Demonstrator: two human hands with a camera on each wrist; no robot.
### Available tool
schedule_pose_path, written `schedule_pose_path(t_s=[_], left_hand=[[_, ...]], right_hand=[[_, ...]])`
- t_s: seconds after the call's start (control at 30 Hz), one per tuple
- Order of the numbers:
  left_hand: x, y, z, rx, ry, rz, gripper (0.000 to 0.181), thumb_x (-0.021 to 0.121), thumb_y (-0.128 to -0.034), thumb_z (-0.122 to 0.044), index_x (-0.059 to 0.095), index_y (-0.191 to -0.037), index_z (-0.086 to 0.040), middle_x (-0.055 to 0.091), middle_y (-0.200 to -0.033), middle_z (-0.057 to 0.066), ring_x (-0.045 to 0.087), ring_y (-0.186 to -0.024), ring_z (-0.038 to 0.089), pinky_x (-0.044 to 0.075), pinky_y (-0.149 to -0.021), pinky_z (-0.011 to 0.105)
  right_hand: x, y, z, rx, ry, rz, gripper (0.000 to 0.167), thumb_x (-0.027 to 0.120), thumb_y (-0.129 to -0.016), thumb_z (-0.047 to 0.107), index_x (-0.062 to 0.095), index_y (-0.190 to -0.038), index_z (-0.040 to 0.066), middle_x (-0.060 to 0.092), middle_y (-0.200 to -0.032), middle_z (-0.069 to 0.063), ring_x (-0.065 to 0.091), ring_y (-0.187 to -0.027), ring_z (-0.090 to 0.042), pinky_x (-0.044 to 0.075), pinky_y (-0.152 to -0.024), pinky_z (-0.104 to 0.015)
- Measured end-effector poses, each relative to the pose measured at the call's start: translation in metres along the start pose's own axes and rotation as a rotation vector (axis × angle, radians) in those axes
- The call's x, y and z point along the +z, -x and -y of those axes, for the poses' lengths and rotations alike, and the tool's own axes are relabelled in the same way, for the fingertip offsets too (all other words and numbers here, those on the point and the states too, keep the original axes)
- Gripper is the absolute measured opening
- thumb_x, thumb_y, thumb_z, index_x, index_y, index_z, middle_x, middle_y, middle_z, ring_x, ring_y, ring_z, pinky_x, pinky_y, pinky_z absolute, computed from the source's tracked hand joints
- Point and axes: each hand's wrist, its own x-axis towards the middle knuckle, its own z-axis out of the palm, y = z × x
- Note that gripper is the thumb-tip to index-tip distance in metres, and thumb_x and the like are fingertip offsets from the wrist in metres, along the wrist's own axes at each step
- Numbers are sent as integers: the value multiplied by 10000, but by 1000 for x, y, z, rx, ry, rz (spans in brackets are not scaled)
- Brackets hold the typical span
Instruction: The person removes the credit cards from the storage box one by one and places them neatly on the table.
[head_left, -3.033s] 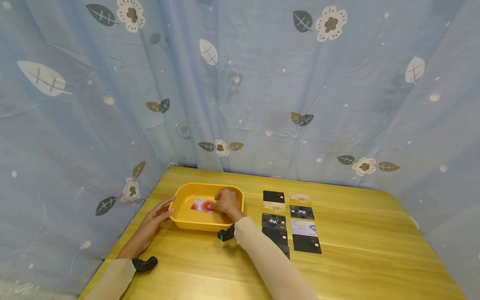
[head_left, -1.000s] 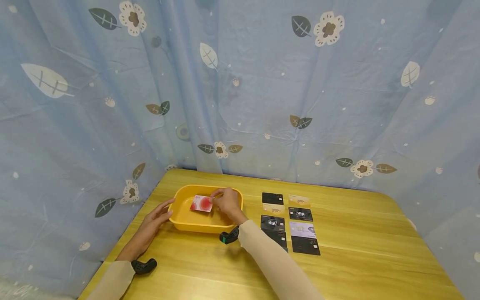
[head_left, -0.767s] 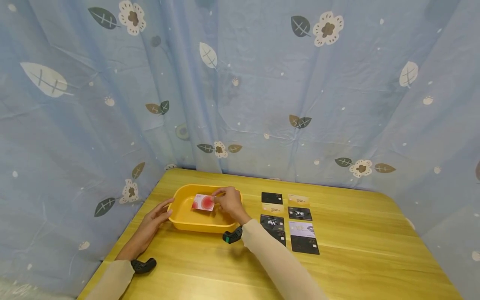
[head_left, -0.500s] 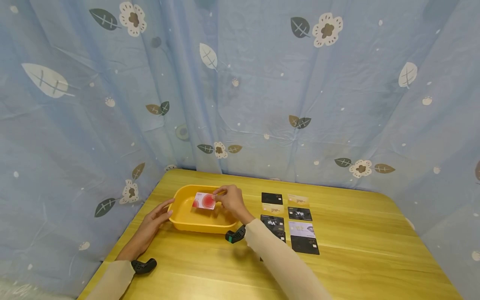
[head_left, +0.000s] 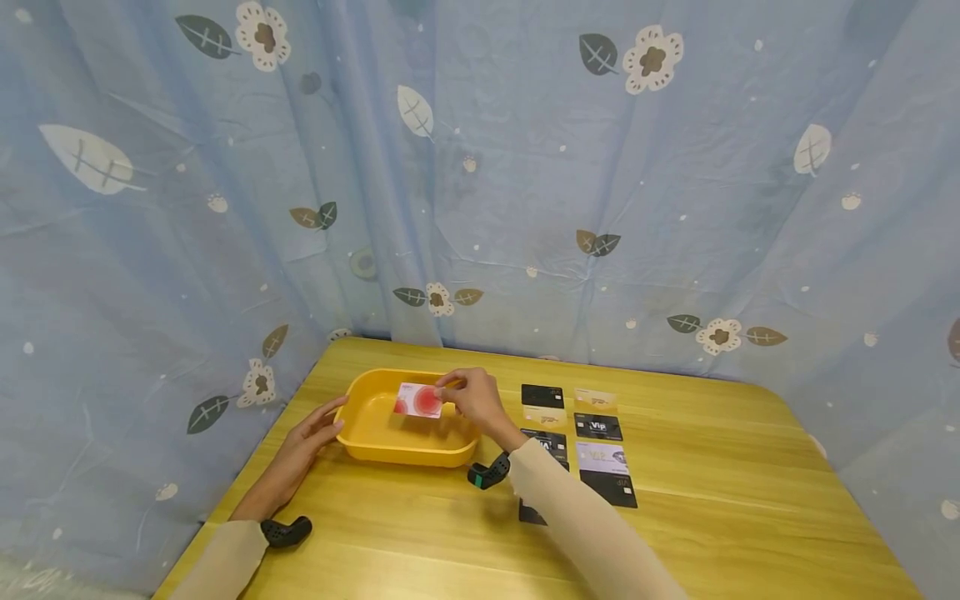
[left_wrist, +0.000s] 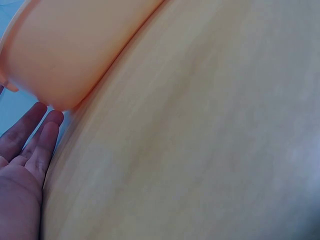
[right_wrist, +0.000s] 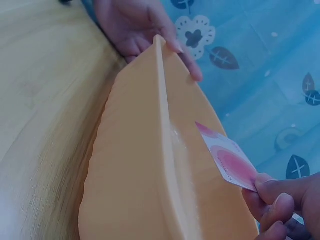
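My right hand (head_left: 477, 400) pinches a pink and white card (head_left: 418, 400) with a red circle between thumb and fingers. The card is tilted above the inside of a yellow plastic tray (head_left: 405, 457); the right wrist view shows the card (right_wrist: 227, 157) raised clear of the tray floor. My left hand (head_left: 302, 446) holds the tray's left end, with thumb and forefinger lapping over the rim in the right wrist view. In the left wrist view, the other fingers (left_wrist: 44, 145) lie fairly straight under the tray's outer side (left_wrist: 65, 55).
Right of the tray, two columns of cards lie on the wooden table (head_left: 712, 467): black ones (head_left: 542, 396), gold ones (head_left: 596, 401) and a silver-lilac one (head_left: 602, 457). My right sleeve (head_left: 592, 525) covers part of the nearer column. A blue patterned curtain (head_left: 510, 167) hangs behind and at the left.
The card lay flat on the tray floor, then my right hand raised it and drew it slightly right and up. My left hand has stayed at the tray's left end.
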Motion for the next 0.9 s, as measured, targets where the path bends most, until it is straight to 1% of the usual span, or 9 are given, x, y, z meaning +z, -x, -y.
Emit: schedule_pose_path(t_s=[0.07,0.23,0.37,0.47,0.53,0.6,0.67,0.83,0.9], left_hand=[[-1,0,1,1,-1,4,629,565,-1068,-397,344,-1623,-203,191,-1698,93,203,-1530,335,449,-977,155],[-2,1,1,4,1,7,630,568,-1067,-398,345,-1623,-201,186,-1699,96,194,-1533,341,447,-979,157],[-2,1,0,7,6,7,632,567,-1068,-396,343,-1624,-196,180,-1701,102,187,-1535,339,440,-975,141],[-2,2,0,6,7,8,632,564,-1069,-397,340,-1625,-195,184,-1700,103,213,-1524,324,442,-981,145],[-1,1,-1,8,5,6,630,561,-1070,-398,341,-1625,-196,192,-1697,106,243,-1511,307,445,-984,153],[-1,1,-1,11,5,9,627,558,-1072,-395,340,-1625,-195,200,-1694,106,270,-1497,293,450,-987,161],[-1,1,-1,14,3,9,624,557,-1073,-393,342,-1624,-193,206,-1692,109,287,-1490,280,452,-988,165],[-1,1,0,12,-2,12,622,553,-1074,-392,341,-1624,-192,206,-1693,107,322,-1467,201,451,-996,171],[-1,1,1,12,-3,13,621,552,-1075,-394,342,-1623,-192,211,-1691,109,350,-1442,162,453,-1004,181]], right_hand=[[-4,2,0,-4,3,5,67,800,-920,178,805,-968,132,749,-807,-74,523,-498,-243,397,-442,-255],[-14,9,0,7,0,8,71,796,-926,199,804,-975,148,756,-812,-72,496,-486,-220,391,-449,-256],[-21,14,-2,0,3,7,79,797,-926,216,807,-976,156,755,-811,-52,485,-472,-201,402,-450,-260],[-27,19,-4,-7,11,5,81,797,-927,231,807,-974,166,753,-809,-37,517,-497,-268,430,-465,-269],[-31,22,-6,-11,7,7,83,793,-931,235,808,-980,169,752,-806,-50,529,-525,-346,429,-470,-277],[-36,26,-7,-16,4,9,85,790,-934,236,807,-985,171,753,-807,-66,533,-554,-387,431,-478,-279],[-41,29,-9,-17,-2,10,91,787,-936,238,807,-994,170,753,-812,-88,514,-536,-362,418,-478,-279],[-54,36,-13,-13,-9,11,113,789,-935,247,804,-1021,174,739,-846,-199,435,-468,-176,383,-473,-275],[-59,40,-14,-11,-4,8,119,792,-931,256,803,-1024,182,737,-846,-199,436,-466,-155,394,-475,-284]])
